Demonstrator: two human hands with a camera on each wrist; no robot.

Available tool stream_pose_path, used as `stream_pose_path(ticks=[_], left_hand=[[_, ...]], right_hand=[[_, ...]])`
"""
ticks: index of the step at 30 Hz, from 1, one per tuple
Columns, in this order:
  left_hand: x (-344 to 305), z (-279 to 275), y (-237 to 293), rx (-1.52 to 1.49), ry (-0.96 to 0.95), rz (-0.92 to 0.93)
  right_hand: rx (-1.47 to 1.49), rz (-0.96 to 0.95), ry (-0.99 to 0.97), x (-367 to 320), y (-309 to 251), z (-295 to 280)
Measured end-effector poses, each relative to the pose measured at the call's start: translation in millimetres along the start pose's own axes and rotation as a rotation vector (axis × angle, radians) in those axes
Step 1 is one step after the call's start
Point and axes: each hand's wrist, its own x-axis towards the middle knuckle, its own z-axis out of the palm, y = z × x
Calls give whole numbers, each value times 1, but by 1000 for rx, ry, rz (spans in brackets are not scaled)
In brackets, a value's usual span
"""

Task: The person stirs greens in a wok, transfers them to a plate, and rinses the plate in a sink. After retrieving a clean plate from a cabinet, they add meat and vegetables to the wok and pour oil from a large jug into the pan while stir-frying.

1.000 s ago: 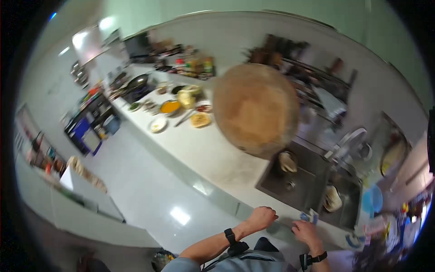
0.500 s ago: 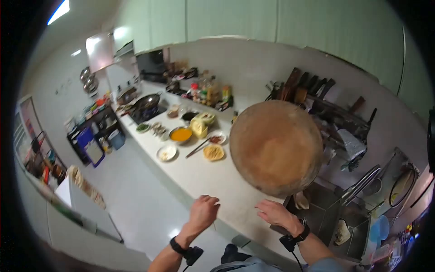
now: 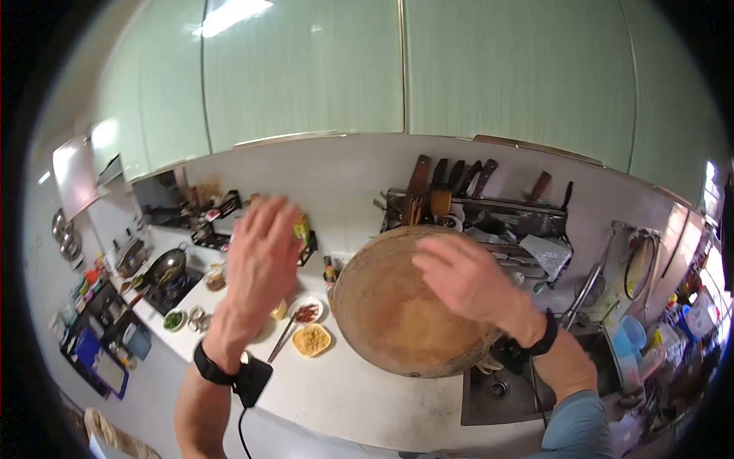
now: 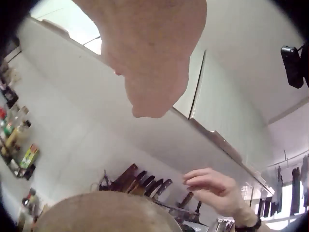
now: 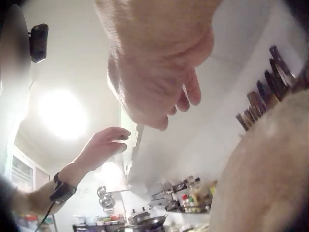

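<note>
Raised in front of the head camera, the left hand (image 3: 264,256) is blurred, its fingers extended upward and holding nothing. The right hand (image 3: 466,279) hovers in front of the large round wooden board (image 3: 397,321), fingers loosely bent and empty; whether it touches the board is not clear, though the right wrist view shows the hand (image 5: 154,82) apart from the board (image 5: 265,174). The board leans upright at the back of the counter. In the left wrist view the left hand (image 4: 149,63) is above the board's rim (image 4: 106,212).
A knife rack (image 3: 489,206) hangs behind the board. The sink (image 3: 505,398) is at the right. On the counter (image 3: 321,398) are a yellow bowl (image 3: 311,340), a plate of red pieces (image 3: 307,310) and a bowl of greens (image 3: 174,320). A wok (image 3: 167,268) sits far left.
Both hands have risen from near the counter's front edge to in front of the board and wall. The head view has tilted up, showing more of the green cabinets.
</note>
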Motion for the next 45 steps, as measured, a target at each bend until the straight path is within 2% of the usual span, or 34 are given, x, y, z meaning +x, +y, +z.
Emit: stream_pose_path(ticks=[2,3,5,6,8,9,11,16,19,22,24,26,27,30,32,34,35,39,41,44,45], left_hand=[[39,6,-22,16,113,47],[56,13,-32,-10,121,65],[83,27,-46,-33,266,82],[93,31,-52,-55,281,92],[109,41,-62,-127,187,108],[113,47,-62,-141,300,170],[119,48,-70,-187,282,150],[96,3,-79,-246,309,140],[68,-35,-95,-368,402,136],[38,-55,-121,-493,473,21],[26,-65,-142,-459,584,2],[6,-59,-169,-432,558,-72],[-4,-66,-164,-667,509,-329],[-20,-52,-195,-749,580,-381],[-26,-57,-207,-746,554,-370],[-29,-62,-207,-912,621,-440],[-25,-60,-208,-942,721,-364],[-30,-54,-225,-1004,802,-387],[-28,-54,-232,-1116,871,-379],[-36,-56,-249,-1217,842,-351],[-36,-60,-251,-1153,853,-364]], right_hand=[[-130,5,60,22,0,-22],[-154,25,55,26,-2,-26],[-195,122,-8,32,-9,-35],[-220,133,-12,35,-15,-36],[-221,207,-78,36,-32,-34],[-227,236,-98,36,-40,-31],[-245,278,-122,35,-55,-25],[-292,333,-128,42,-88,-25],[-345,315,-117,57,-92,-31],[-384,322,-136,78,-89,-36],[-395,289,-75,93,-84,-38],[-406,255,-40,111,-76,-42],[-408,273,-43,124,-72,-46],[-429,235,-26,164,-46,-53],[-475,203,-45,193,-25,-53],[-517,208,-104,221,-6,-44],[-567,232,-161,236,1,-39],[-536,164,-245,299,24,-9],[-485,271,-352,334,36,9],[-530,296,-372,379,73,50],[-522,279,-372,392,81,59]])
